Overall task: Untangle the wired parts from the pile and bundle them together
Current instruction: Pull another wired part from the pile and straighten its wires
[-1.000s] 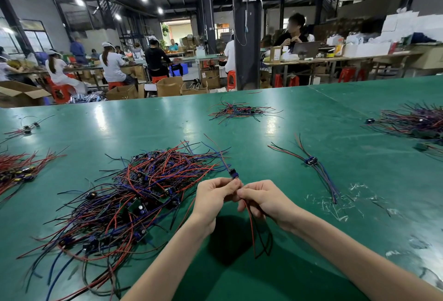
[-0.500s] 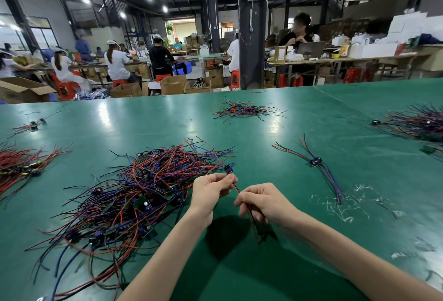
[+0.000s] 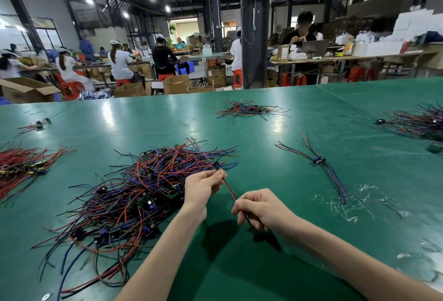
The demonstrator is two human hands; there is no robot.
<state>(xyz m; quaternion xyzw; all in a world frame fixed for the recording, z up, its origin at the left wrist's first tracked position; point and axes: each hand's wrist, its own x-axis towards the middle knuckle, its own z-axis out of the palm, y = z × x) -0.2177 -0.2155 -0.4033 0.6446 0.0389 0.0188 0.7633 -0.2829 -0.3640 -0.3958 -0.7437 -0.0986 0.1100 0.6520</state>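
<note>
A big tangled pile of red, blue and black wired parts (image 3: 134,193) lies on the green table (image 3: 287,157), left of centre. My left hand (image 3: 203,187) pinches one wired part (image 3: 229,188) just below its small blue-black component, at the pile's right edge. My right hand (image 3: 260,208) grips the same part's red and black wires lower down, so they run taut between the two hands. A small set of separated wired parts (image 3: 318,161) lies on the table to the right.
More wire heaps lie at the far centre (image 3: 247,109), the right edge (image 3: 417,121) and the left edge (image 3: 24,166). White scraps (image 3: 345,205) litter the table on the right. Beyond the table are people at benches, cardboard boxes and a dark pillar (image 3: 255,27).
My hands have moved apart. The right hand slid down and toward me along the red and black wires, stretching them straight, while the left hand kept its pinch near the component.
</note>
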